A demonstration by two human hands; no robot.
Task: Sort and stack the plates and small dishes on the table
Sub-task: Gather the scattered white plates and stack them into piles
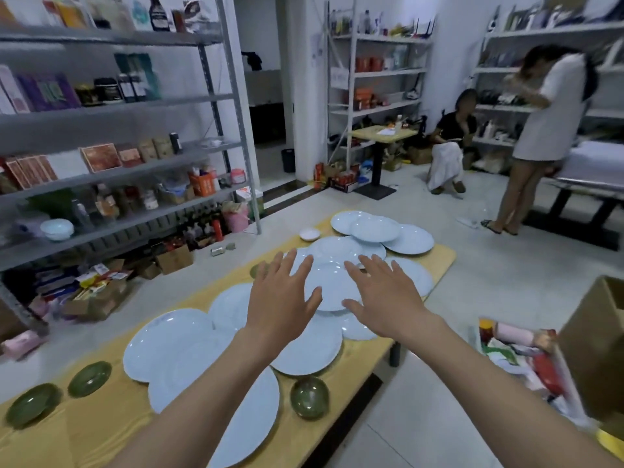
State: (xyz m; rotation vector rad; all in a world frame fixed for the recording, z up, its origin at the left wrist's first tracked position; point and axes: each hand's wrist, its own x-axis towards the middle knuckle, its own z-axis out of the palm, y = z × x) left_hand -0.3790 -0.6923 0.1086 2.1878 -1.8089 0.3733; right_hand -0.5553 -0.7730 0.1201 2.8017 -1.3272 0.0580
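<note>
Several white plates lie overlapping along a long yellow table (439,261). One white plate (332,288) sits on top at the middle. My left hand (282,298) and my right hand (388,295) hover over it with fingers spread, one at each side, holding nothing. Small green dishes rest on the table: two at the near left (89,378) (32,403) and one green bowl (309,396) by the near right edge. A small white dish (309,234) stands at the far left of the table. More white plates (374,228) overlap at the far end.
Metal shelves (233,96) full of boxes and bottles line the left wall, with cartons on the floor below. A cardboard box (597,349) and packets sit at the right. Two people are at the far right, beside a small table (381,133).
</note>
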